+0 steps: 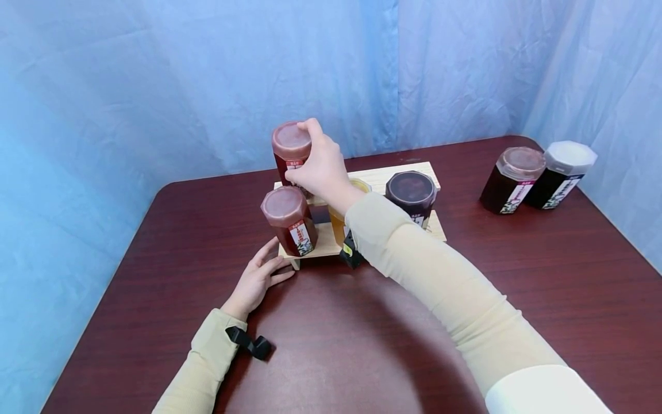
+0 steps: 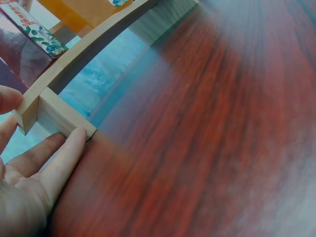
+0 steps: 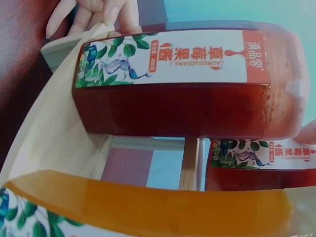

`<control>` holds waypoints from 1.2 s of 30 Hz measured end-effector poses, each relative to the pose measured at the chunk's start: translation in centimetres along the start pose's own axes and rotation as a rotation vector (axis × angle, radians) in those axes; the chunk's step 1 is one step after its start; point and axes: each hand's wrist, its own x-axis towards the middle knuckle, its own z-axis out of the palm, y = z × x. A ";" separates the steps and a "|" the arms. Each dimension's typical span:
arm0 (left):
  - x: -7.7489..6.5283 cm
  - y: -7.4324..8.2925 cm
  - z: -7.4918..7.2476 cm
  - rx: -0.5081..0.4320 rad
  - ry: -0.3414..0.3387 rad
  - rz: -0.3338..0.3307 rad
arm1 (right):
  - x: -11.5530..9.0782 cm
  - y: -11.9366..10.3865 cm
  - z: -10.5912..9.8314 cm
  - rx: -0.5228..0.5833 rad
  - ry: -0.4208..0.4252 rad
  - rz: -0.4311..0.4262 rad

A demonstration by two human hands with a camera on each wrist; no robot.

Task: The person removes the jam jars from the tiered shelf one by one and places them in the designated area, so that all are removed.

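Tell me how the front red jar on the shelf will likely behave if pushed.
The front red jar looks nearly full, so it is probably heavy for its size. Its flat sides should discourage rolling. Standing tall near the edge of the shelf, it might tip or drop off.

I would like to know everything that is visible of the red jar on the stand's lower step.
The red jar looks like glass or clear plastic, with flat faceted sides, dark red contents and a paler, pinkish top. A white-and-red label with Chinese characters, "CAOMEIGUOJIANG" and printed leaves runs down one face. It stands upright at the left end of the lower step of the wooden stand; no hand grips it.
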 end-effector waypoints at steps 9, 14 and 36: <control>0.0 0.1 0.0 0.004 0.004 0.005 | -0.3 -0.3 -0.4 0.104 0.074 -0.054; -0.1 0.1 0.1 0.012 0.011 -0.002 | -0.6 -0.4 -0.8 0.184 0.129 -0.062; -0.2 -0.4 0.6 0.007 0.041 0.001 | -2.9 1.0 -6.1 0.514 0.278 -0.108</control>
